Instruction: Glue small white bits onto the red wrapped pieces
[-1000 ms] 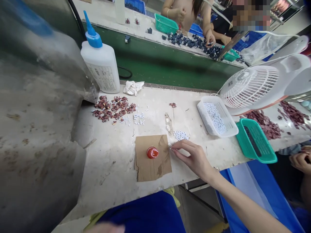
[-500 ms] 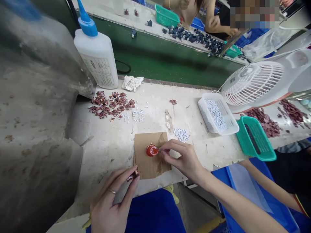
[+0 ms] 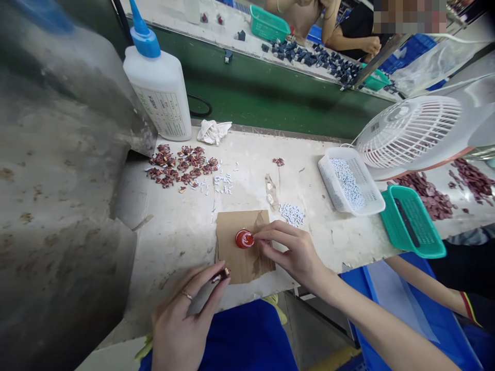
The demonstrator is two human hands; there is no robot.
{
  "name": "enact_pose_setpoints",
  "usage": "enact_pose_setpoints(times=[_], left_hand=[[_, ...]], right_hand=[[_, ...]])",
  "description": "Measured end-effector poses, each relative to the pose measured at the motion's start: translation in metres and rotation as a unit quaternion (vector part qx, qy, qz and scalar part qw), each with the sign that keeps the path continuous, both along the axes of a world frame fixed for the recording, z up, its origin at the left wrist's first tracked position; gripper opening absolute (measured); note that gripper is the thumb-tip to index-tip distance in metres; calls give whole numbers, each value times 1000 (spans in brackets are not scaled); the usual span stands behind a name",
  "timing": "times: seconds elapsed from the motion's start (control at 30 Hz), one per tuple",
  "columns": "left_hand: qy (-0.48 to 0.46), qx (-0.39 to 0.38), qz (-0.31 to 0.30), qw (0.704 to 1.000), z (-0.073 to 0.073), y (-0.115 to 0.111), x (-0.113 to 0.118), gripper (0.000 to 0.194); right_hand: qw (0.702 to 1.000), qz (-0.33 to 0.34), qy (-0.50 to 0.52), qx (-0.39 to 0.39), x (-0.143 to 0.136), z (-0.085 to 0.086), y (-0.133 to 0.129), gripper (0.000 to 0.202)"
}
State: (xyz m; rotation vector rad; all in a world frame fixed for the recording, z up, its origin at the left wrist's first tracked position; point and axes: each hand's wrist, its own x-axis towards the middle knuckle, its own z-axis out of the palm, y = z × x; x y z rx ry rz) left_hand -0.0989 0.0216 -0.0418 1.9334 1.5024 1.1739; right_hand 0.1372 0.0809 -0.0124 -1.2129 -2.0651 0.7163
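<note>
Pinched between the thumb and fingertips of my left hand is a small dark brown piece with white and tan spots, just off the cardboard's lower left corner. My right hand is closed in a pinch at the right rim of a small cup of glossy red liquid. What its fingertips hold looks thin and is too small to name. The cup stands on a square of brown cardboard. Beyond my right hand lies a small heap of tiny white-blue pieces.
Brown-red pieces lie at the back left, near a white bottle with blue nozzle and a crumpled cloth. To the right are a white basket, a green basket and a fan. A co-worker's arm is at far right.
The view has shifted slightly, so most things sit a little further right. Both hands keep their pinches, the right one still at the cup's rim.
</note>
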Motion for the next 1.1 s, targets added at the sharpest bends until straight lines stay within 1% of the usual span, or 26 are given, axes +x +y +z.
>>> enact_pose_setpoints(times=[0.1, 0.23, 0.3, 0.4, 0.6, 0.7, 0.83, 0.9, 0.93, 1.0, 1.07, 1.1], left_hand=[[-20, 18, -7, 1000, 3, 0, 2, 18], [-58, 36, -30, 997, 8, -1, 7, 26], [-71, 33, -44, 996, 10, -1, 10, 30], [-79, 27, -60, 995, 13, -2, 12, 31], [-82, 30, -75, 993, 17, -2, 11, 31], [-76, 30, -67, 994, 17, -3, 12, 28], [-67, 39, -68, 995, 15, -4, 12, 30], [-65, 45, -67, 995, 15, -5, 10, 32], [-66, 46, -67, 995, 15, -6, 10, 33], [-69, 46, -69, 994, 16, -6, 9, 35], [-74, 44, -68, 994, 18, -5, 9, 34], [-76, 42, -67, 994, 19, -4, 10, 33]], right_hand=[[1000, -12, 26, 3, -2, 5, -4, 18], [992, -23, 117, -36, -11, 18, -17, 22], [985, -17, 162, -63, -17, 25, -24, 21], [976, 1, 201, -81, -25, 32, -30, 19], [974, 18, 201, -100, -30, 33, -33, 14], [976, 24, 193, -101, -30, 32, -32, 13], [979, 42, 172, -98, -29, 32, -32, 14], [985, 63, 138, -81, -27, 32, -34, 16], [989, 75, 112, -60, -26, 32, -35, 17], [994, 94, 50, 5, -23, 30, -38, 21], [992, 101, -3, 75, -21, 29, -39, 22], [991, 102, -15, 91, -21, 29, -39, 23]])
